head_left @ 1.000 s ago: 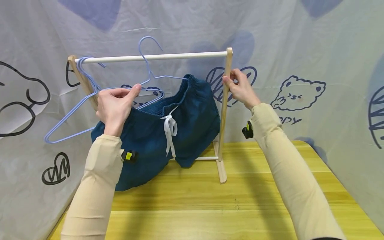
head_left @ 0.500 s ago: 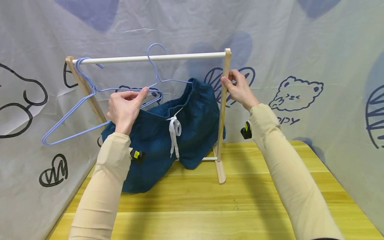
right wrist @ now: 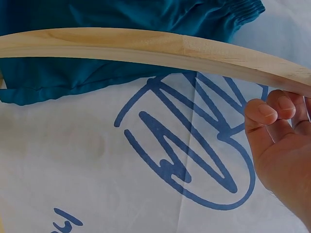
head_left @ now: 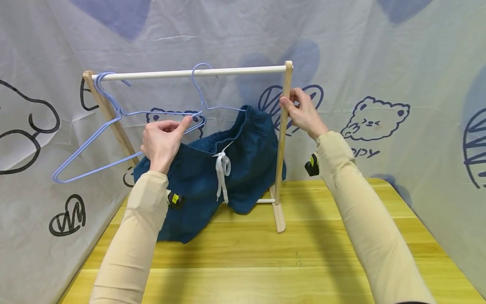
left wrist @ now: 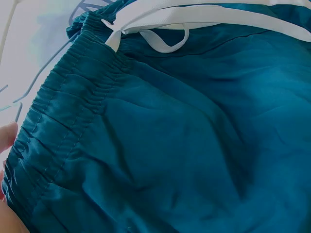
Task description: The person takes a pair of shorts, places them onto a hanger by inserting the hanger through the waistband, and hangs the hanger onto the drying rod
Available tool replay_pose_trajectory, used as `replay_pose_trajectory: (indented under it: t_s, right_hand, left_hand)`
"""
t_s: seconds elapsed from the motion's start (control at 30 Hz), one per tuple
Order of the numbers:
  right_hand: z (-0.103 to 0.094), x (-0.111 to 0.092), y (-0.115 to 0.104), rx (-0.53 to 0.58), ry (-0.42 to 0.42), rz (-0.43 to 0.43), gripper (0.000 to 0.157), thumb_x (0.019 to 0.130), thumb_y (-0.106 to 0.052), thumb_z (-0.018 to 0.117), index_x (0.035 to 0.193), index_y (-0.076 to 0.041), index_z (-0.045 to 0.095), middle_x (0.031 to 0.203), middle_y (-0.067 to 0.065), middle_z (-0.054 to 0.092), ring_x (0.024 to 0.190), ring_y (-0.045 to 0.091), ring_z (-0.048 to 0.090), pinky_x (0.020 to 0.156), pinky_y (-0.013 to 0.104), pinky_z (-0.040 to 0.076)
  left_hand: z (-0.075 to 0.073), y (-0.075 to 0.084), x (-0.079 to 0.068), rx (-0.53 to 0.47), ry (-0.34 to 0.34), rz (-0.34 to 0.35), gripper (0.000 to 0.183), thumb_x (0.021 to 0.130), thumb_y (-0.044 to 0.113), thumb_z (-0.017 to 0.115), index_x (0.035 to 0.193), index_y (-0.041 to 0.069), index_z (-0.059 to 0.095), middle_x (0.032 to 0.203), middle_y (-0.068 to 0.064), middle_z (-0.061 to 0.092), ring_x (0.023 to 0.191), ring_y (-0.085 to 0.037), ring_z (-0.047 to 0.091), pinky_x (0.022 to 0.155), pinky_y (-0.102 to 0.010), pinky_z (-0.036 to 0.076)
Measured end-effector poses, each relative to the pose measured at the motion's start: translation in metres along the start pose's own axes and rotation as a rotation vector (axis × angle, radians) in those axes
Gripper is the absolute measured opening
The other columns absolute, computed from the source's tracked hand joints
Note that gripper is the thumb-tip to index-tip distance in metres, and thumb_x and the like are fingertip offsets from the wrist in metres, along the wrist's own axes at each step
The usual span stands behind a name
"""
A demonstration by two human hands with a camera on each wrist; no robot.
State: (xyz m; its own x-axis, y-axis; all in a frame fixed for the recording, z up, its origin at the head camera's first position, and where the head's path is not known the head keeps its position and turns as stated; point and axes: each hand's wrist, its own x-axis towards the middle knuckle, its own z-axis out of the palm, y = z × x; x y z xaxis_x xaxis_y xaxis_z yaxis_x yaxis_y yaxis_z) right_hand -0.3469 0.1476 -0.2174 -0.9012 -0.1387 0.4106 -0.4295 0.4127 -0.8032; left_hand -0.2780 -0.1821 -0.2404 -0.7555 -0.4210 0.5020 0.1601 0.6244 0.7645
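Observation:
Teal shorts [head_left: 250,156] with a white drawstring [head_left: 222,169] hang tilted from a light-blue hanger [head_left: 224,108]. The hanger's hook goes over the white rail [head_left: 159,74] of a small wooden rack, its tip behind the rail. Whether it bears on the rail I cannot tell. My left hand [head_left: 163,137] pinches the hanger's left arm by the waistband [left wrist: 63,107]; the exact grip is partly hidden. My right hand [head_left: 303,112] grips the rack's right post [head_left: 284,135] with thumb and fingers. In the right wrist view its curled fingers [right wrist: 262,112] meet the post's edge.
Other light-blue hangers [head_left: 85,145] hang at the rail's left end, behind my left hand. The rack's right foot [head_left: 279,217] stands on the yellow wooden table [head_left: 243,278]. A patterned cloth [head_left: 360,50] encloses the back and sides.
My left hand has moved right and slightly down with the hanger and shorts. The hook has come down over the rail. My right hand stays on the post.

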Motion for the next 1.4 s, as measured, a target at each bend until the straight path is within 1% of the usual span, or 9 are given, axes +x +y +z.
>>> replay_pose_trajectory:
  t_s: [0.23,0.53,0.83,1.0,1.1,1.17,1.23,1.33,1.4]
  right_hand:
    - [0.0,-0.001,-0.001,-0.002,0.002,0.01,0.034,0.106,-0.028,0.049,0.126,-0.001,0.048,0.103,0.007,0.047,0.097,0.027,0.053,0.065,0.026,0.048]
    - [-0.001,-0.001,-0.001,0.004,0.0,0.012,0.034,0.106,-0.029,0.049,0.126,-0.002,0.048,0.104,0.006,0.046,0.099,0.027,0.052,0.07,0.029,0.048]
    - [-0.002,-0.001,0.001,0.018,0.011,-0.03,0.033,0.106,-0.027,0.048,0.125,0.001,0.051,0.101,0.005,0.052,0.092,0.02,0.052,0.062,0.021,0.045]
    - [-0.003,-0.002,0.002,0.03,0.022,-0.021,0.035,0.106,-0.028,0.049,0.126,0.0,0.052,0.099,0.002,0.052,0.088,0.018,0.053,0.057,0.021,0.045]
    - [-0.003,-0.003,0.002,0.039,0.031,-0.016,0.037,0.105,-0.03,0.05,0.128,-0.001,0.054,0.098,-0.001,0.053,0.082,0.016,0.055,0.054,0.02,0.042]
    - [-0.003,-0.004,0.002,0.046,0.033,-0.017,0.039,0.104,-0.032,0.052,0.13,-0.002,0.055,0.098,-0.002,0.053,0.081,0.018,0.055,0.055,0.02,0.042]
    - [-0.004,-0.007,0.003,0.048,0.032,-0.016,0.042,0.104,-0.033,0.052,0.134,-0.003,0.054,0.102,-0.001,0.054,0.084,0.017,0.054,0.058,0.02,0.044]
    - [-0.005,-0.015,0.006,0.08,0.036,-0.013,0.047,0.105,-0.035,0.052,0.142,-0.007,0.049,0.114,0.0,0.052,0.088,0.015,0.052,0.062,0.02,0.046]
    - [-0.004,-0.023,0.009,0.12,0.045,-0.024,0.049,0.105,-0.034,0.052,0.147,-0.009,0.044,0.121,0.0,0.049,0.086,0.012,0.05,0.06,0.018,0.046]
  left_hand:
    - [0.001,-0.005,0.0,0.006,-0.003,0.012,0.056,0.083,0.065,0.07,0.095,0.011,0.081,0.101,-0.011,0.077,0.091,-0.019,0.063,0.084,-0.04,0.034]
    - [0.003,-0.008,-0.001,0.004,-0.017,0.012,0.055,0.084,0.065,0.07,0.095,0.011,0.081,0.099,-0.012,0.077,0.086,-0.014,0.058,0.082,-0.037,0.03]
    - [0.003,-0.008,-0.002,0.012,-0.021,0.042,0.054,0.084,0.063,0.07,0.093,0.011,0.081,0.086,-0.008,0.074,0.077,-0.011,0.055,0.075,-0.035,0.03]
    - [0.004,-0.008,-0.005,0.057,-0.019,0.082,0.052,0.089,0.061,0.066,0.101,0.012,0.081,0.09,-0.012,0.074,0.076,-0.019,0.056,0.067,-0.032,0.029]
    - [0.006,-0.009,-0.009,0.069,0.009,0.121,0.047,0.092,0.056,0.065,0.104,0.013,0.08,0.094,-0.012,0.075,0.079,-0.027,0.06,0.066,-0.032,0.031]
    - [0.007,-0.011,-0.012,0.06,0.03,0.157,0.043,0.094,0.051,0.066,0.107,0.012,0.079,0.098,-0.013,0.076,0.084,-0.031,0.062,0.071,-0.036,0.037]
    - [0.009,-0.012,-0.016,0.044,0.048,0.192,0.04,0.095,0.045,0.067,0.113,0.011,0.077,0.105,-0.013,0.076,0.093,-0.033,0.064,0.086,-0.042,0.041]
    - [0.011,-0.013,-0.024,0.031,0.07,0.251,0.041,0.096,0.04,0.067,0.123,0.009,0.071,0.121,-0.013,0.072,0.115,-0.033,0.061,0.11,-0.05,0.031]
    - [0.012,-0.014,-0.032,0.025,0.089,0.285,0.045,0.096,0.039,0.067,0.129,0.009,0.067,0.131,-0.013,0.067,0.132,-0.032,0.053,0.118,-0.053,0.024]
